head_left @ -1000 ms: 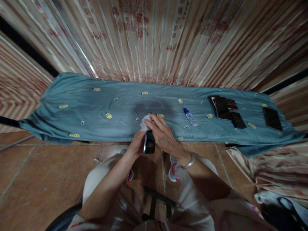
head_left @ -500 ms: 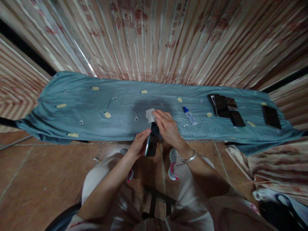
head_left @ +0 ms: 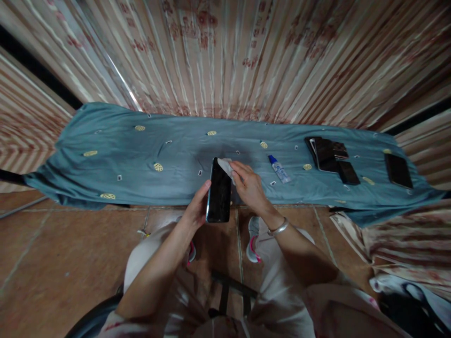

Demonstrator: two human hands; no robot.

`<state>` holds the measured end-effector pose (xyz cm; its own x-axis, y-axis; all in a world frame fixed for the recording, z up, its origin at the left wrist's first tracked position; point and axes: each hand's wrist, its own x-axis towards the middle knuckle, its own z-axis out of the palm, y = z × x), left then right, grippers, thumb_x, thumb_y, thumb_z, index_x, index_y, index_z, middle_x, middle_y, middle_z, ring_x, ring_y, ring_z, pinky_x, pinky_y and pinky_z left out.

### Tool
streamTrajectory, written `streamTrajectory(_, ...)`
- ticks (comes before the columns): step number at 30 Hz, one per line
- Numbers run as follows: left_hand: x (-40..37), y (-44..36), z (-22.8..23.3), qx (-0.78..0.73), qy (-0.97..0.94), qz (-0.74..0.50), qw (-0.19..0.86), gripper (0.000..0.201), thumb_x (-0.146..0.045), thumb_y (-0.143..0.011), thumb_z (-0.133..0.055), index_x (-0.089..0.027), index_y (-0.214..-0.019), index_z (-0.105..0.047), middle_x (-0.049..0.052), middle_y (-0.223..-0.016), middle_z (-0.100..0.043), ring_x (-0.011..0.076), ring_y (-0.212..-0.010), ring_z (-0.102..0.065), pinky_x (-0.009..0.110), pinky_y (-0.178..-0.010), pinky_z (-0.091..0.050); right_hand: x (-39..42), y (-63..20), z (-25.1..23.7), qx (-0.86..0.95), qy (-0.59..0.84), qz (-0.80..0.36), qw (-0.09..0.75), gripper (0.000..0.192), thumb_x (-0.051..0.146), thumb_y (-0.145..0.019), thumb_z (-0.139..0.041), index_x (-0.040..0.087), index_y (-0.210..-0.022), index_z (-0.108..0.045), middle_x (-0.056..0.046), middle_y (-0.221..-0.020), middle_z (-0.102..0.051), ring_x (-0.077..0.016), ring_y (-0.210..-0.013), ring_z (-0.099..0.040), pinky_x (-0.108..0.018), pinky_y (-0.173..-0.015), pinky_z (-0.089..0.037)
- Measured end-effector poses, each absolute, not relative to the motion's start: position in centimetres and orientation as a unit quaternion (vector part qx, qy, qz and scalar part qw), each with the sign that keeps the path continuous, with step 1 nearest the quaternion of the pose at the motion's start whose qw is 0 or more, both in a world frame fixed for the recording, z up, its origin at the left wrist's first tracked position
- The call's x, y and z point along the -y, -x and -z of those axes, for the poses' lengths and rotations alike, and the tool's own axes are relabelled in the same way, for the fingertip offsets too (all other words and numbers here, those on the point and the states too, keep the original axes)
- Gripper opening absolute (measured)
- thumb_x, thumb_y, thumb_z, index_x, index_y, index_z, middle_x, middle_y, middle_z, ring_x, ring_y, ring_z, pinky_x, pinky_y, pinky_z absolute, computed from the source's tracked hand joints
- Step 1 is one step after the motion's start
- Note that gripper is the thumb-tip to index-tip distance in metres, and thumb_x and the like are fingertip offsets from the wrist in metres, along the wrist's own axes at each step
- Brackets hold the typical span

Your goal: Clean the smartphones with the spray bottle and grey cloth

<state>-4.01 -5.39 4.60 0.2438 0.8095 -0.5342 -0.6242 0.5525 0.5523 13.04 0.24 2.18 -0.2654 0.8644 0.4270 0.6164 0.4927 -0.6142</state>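
Note:
My left hand (head_left: 197, 211) grips a black phone (head_left: 219, 192) by its left edge, with the dark screen facing me and the top tilted away. My right hand (head_left: 248, 185) pinches a small white cloth (head_left: 225, 165) against the phone's upper right corner. A silver bangle sits on that wrist. Both hands hover over the near edge of a low surface covered by a teal sheet (head_left: 148, 159).
On the sheet lie a small blue-capped bottle (head_left: 279, 170), a stack of dark phones (head_left: 329, 157) and a single dark phone (head_left: 398, 171) at the far right. Striped curtains hang behind. Tiled floor lies below, with my knees and pink-soled shoes.
The phone has turned from nearly edge-on to screen up and risen a little. The cloth has moved from the phone's top to its upper right corner.

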Motion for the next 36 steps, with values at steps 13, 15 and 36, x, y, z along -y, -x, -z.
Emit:
streamTrajectory(13, 4.2, 4.7, -3.6, -0.381, -0.11, -0.524, 0.753, 0.033, -0.039, -0.093, -0.063, -0.015, -0.111, -0.076, 0.009, -0.1, -0.081, 0.0287, -0.111, -0.074, 0.042, -0.106, -0.054, 1.2, -11.8, -2.5, 0.798, 0.446, -0.197, 0.354, 0.038, 0.025, -0.103, -0.043, 0.02, -0.13, -0.069, -0.009, -0.126, -0.075, -0.024, -0.113, -0.069, -0.042, -0.102, -0.056)
streamTrajectory(15, 4.1, 4.6, -3.5, -0.379, -0.113, -0.54, 0.743, 0.03, -0.039, -0.092, -0.064, -0.015, -0.105, -0.076, 0.008, -0.098, -0.081, 0.0283, -0.113, -0.073, 0.041, -0.108, -0.053, 1.3, -11.8, -2.6, 0.806, 0.439, -0.198, 0.345, 0.037, 0.024, -0.103, -0.043, 0.018, -0.129, -0.069, -0.01, -0.125, -0.075, -0.0237, -0.113, -0.069, -0.04, -0.101, -0.056)
streamTrajectory(36, 3.0, 6.1, -2.7, -0.356, -0.139, -0.568, 0.728, 0.039, -0.049, -0.094, -0.06, -0.013, -0.096, -0.077, 0.009, -0.095, -0.081, 0.0268, -0.113, -0.073, 0.038, -0.108, -0.052, 3.9, -11.6, -3.5, 0.853, 0.392, -0.148, 0.312, 0.04, 0.016, -0.103, -0.039, 0.019, -0.129, -0.069, -0.013, -0.131, -0.069, -0.0254, -0.111, -0.066, -0.046, -0.1, -0.056)
